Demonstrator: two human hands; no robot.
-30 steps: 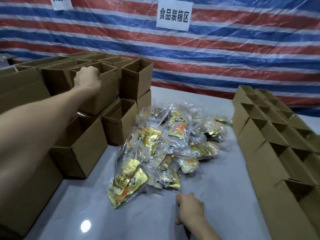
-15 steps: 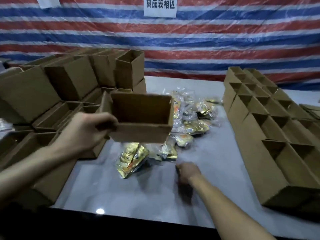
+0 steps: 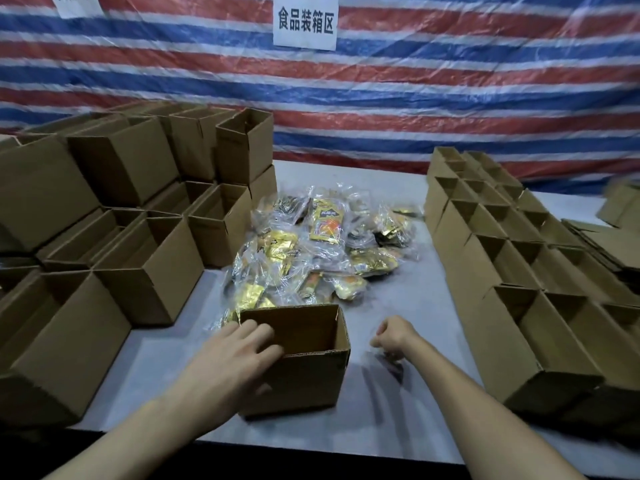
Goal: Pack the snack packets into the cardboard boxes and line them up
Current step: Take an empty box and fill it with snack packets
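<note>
A makeshift food-packing station: striped tarpaulin wall (image 3: 433, 81) (printed paper sign (image 3: 304, 24) taped up), open cardboard boxes (image 3: 149, 282) crowding a table (image 3: 433, 299)

I work from one view, the camera worn on the person's head. It looks forward and down across the grey worktop (image 3: 415, 306), whose near edge runs along the bottom of the frame. Both bare forearms cross that bottom edge, so the left hand (image 3: 239, 355), the right hand (image 3: 393, 336) and the open brown cardboard box (image 3: 304, 379) sit closest under the lens. The far limit is the red, white and blue striped tarpaulin (image 3: 450, 81). The wide lens bows the stacked brown cartons (image 3: 149, 271) at the left.
</note>
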